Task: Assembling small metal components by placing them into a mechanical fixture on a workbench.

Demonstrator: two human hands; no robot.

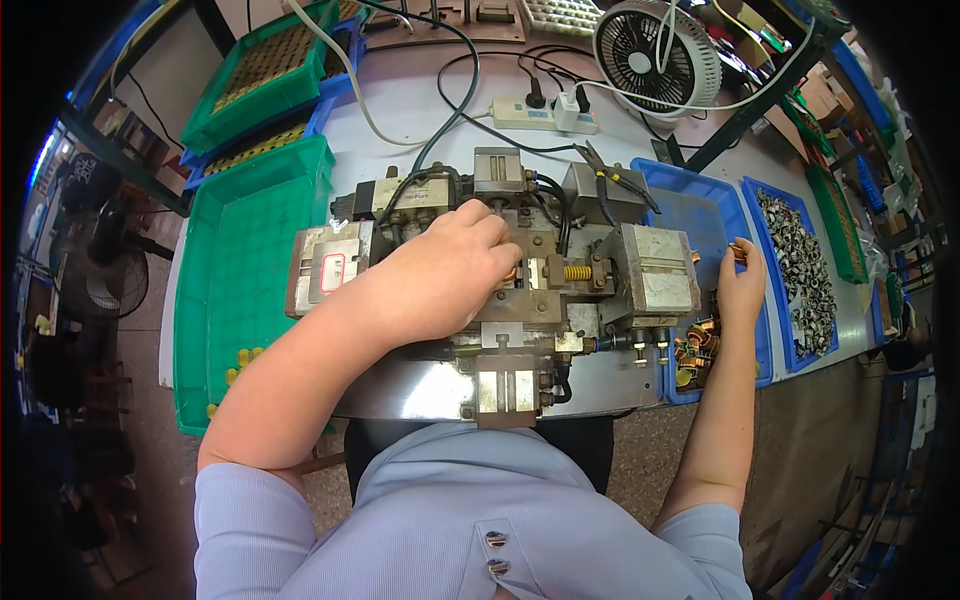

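Observation:
At the middle of a metal press fixture (545, 305), my left hand (468, 258) is closed, its fingertips down at the centre slot. A bit of copper colour shows by those fingertips; the hand hides most of whatever it grips. Over the blue tray (668, 180) on the right, my right hand (742, 278) pinches a small copper-wound coil (738, 254) between thumb and fingers. More copper coils (697, 345), some with yellow parts, lie heaped in the near part of that tray. A yellowish spring (577, 273) sits on the fixture right of my left hand.
Pliers (612, 180) rest on the fixture's back right block. Left stands a green tray (255, 220) with a few yellow pieces. A second blue tray (790, 275) holds many small metal parts. Behind are a power strip (520, 115), cables and a white fan (655, 65).

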